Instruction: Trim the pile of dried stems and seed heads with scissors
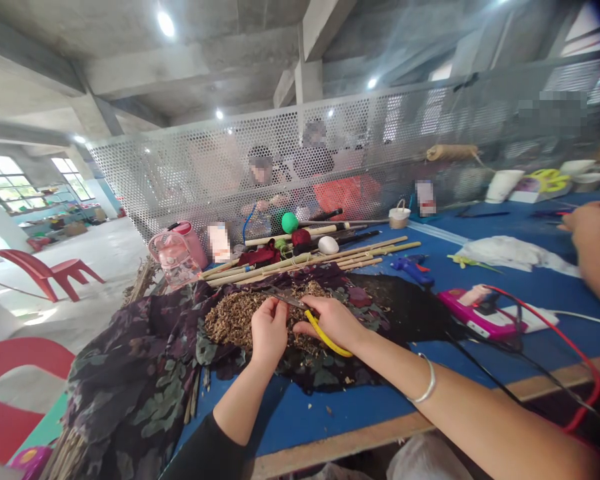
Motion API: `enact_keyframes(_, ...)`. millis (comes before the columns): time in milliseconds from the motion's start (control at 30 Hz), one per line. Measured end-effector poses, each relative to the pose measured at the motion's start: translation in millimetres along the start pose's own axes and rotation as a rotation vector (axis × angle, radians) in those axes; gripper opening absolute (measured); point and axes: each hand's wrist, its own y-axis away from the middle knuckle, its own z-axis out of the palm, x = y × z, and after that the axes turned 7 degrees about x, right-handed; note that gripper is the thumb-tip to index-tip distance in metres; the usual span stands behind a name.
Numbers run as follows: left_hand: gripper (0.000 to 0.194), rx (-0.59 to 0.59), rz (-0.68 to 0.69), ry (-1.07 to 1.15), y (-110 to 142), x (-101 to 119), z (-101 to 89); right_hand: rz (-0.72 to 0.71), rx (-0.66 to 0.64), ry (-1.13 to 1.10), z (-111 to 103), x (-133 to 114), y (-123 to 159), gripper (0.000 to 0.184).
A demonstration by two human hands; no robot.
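My right hand is closed around yellow-handled scissors, whose dark blades point left. My left hand is pinched shut on a small thin piece right at the blades; what it is I cannot make out. Both hands hover over a heap of brown chopped plant bits lying on a dark floral cloth spread on the blue table. A silver bangle circles my right wrist.
Bamboo sticks lie behind the heap with a green ball, a white egg shape and a pink bottle. A blue glue gun, pink device and cables lie right. Another person's hand rests far right. People sit behind a perforated screen. Red chairs stand left.
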Motion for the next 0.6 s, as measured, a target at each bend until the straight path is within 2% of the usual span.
enact_keyframes(200, 0.023, -0.016, 0.017, -0.021, -1.2, -2.8, -1.3, 0.008, -0.026, 0.028, 0.8, 1.1, 1.1, 0.034)
enact_keyframes(433, 0.021, -0.043, -0.077, 0.173, 0.2, -3.6, 3.4, 0.033, -0.019, -0.007, 1.6, -0.5, 0.7, 0.035)
enact_keyframes(600, 0.022, -0.035, -0.1, 0.195, -0.6, -8.2, 3.9, 0.034, -0.026, -0.007, 3.0, 0.8, 0.9, 0.036)
